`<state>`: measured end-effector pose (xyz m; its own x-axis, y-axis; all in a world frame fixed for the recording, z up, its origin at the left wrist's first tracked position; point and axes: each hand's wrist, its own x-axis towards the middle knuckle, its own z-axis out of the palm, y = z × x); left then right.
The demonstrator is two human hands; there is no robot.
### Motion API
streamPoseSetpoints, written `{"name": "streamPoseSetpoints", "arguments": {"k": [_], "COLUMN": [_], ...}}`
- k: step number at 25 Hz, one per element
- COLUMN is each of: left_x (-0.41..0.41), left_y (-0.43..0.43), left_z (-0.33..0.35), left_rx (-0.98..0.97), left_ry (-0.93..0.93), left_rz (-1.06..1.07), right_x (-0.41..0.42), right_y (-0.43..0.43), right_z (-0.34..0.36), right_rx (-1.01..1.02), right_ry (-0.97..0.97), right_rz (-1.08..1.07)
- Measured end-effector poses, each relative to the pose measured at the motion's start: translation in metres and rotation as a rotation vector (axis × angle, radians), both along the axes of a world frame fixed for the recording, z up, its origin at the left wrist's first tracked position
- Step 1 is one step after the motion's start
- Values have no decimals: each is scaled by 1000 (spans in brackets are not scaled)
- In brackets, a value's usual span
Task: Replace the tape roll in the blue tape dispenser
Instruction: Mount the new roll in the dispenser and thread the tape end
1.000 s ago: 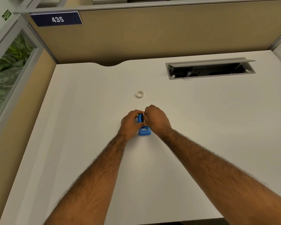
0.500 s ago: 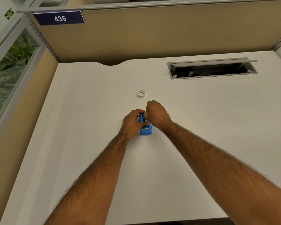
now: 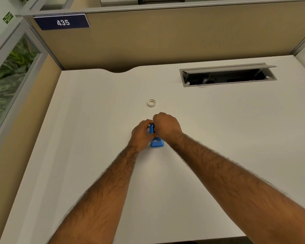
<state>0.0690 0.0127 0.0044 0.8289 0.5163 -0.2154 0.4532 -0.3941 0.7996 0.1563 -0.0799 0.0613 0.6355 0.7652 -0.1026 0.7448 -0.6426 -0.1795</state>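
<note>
The blue tape dispenser point(image 3: 156, 142) stands on the white desk point(image 3: 95, 155) near the middle, its cutter end toward me. My left hand point(image 3: 141, 134) grips its left side. My right hand point(image 3: 166, 126) is closed over the top of the dispenser, where the roll sits; its fingers hide what they pinch. A small clear tape roll point(image 3: 151, 103) lies flat on the desk a short way beyond my hands, apart from them.
An open grey cable tray point(image 3: 227, 75) is sunk into the desk at the back right. Tan partition walls point(image 3: 165, 37) close the back and left. The desk's front edge runs just under my forearms.
My right hand has lifted slightly and shifted over the dispenser's top. My left hand stays on the dispenser's side. The loose roll has not moved.
</note>
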Motion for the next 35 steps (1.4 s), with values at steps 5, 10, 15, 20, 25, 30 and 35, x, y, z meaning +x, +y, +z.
{"name": "streamPoseSetpoints", "arguments": {"k": [5, 10, 15, 20, 25, 30, 35], "left_x": [-1, -1, -1, -1, -1, 0, 0], "left_y": [0, 0, 2, 3, 1, -1, -2], "left_z": [0, 1, -2, -2, 0, 2, 4], "left_rx": [-19, 22, -39, -52, -24, 6, 11], "left_ry": [-22, -23, -32, -27, -21, -5, 7], "left_rz": [26, -10, -13, 2, -4, 0, 33], "right_x": [-10, -1, 16, 19, 4, -3, -9], "right_y": [5, 3, -1, -9, -6, 2, 18], "right_z": [6, -1, -8, -5, -6, 6, 20], "right_rx": [-18, 4, 103, 61, -23, -52, -116], "right_ry": [-17, -7, 128, 164, 39, 38, 12], "right_rz": [-4, 9, -121, -2, 6, -14, -34]}}
